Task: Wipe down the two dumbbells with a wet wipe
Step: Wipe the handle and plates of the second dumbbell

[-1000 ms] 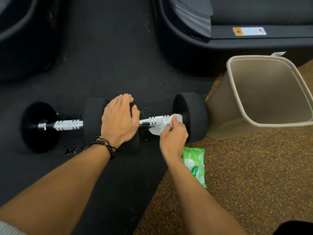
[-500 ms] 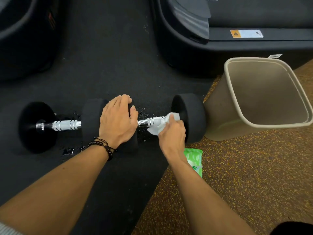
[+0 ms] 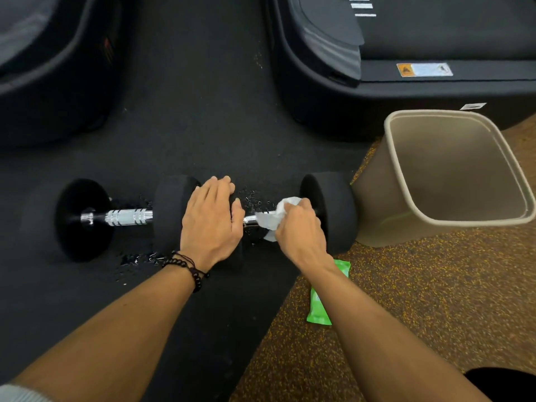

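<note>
At frame centre, the right hand (image 3: 300, 230), clamped on the wet wipe (image 3: 271, 217), has slid leftward along the right dumbbell (image 3: 330, 211) handle; the flat left hand (image 3: 211, 221) steadies it. The left dumbbell (image 3: 127, 217) lies alongside.

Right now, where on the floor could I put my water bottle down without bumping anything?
The speckled floor below the bin and right of the green wipes pack is bare. So is the black mat beyond the dumbbells. It is crowded around the right dumbbell, where the right hand rubs with the wipe and the left hand rests.
</note>
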The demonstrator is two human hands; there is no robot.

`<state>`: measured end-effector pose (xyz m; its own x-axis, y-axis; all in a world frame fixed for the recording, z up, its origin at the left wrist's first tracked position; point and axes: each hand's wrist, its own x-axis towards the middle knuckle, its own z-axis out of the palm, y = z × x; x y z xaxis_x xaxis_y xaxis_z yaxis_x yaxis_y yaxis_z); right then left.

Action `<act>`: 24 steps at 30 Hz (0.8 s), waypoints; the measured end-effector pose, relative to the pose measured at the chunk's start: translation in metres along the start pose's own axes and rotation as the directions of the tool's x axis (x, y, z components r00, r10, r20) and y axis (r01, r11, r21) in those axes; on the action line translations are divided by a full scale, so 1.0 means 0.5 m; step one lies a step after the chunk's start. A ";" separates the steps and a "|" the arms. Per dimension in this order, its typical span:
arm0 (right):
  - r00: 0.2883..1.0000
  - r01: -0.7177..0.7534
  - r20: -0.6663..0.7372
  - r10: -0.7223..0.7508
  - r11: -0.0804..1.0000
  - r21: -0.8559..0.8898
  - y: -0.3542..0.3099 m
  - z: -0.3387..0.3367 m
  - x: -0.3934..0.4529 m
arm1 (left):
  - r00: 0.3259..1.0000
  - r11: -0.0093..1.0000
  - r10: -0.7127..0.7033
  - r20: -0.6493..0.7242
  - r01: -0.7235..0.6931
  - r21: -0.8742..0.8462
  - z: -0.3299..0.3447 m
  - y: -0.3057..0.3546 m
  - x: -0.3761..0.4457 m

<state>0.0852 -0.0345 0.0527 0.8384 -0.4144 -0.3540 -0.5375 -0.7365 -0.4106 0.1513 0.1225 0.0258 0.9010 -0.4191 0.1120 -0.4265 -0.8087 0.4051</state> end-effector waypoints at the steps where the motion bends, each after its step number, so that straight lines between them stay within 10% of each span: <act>1: 1.000 -0.004 0.002 0.004 1.000 -0.019 0.006 -0.001 -0.003 | 1.000 1.000 0.003 0.003 -0.003 0.013 0.000 0.002 -0.004; 24: 0.990 0.129 0.059 -0.128 0.992 -0.014 0.079 0.026 -0.066 | 0.995 0.995 -0.096 0.008 0.096 0.006 -0.024 0.027 -0.030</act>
<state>0.0349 -0.0431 0.0372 0.8934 -0.2845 -0.3476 -0.4235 -0.7913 -0.4411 0.1332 0.1230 0.0406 0.9371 -0.3427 0.0656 -0.3386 -0.8478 0.4082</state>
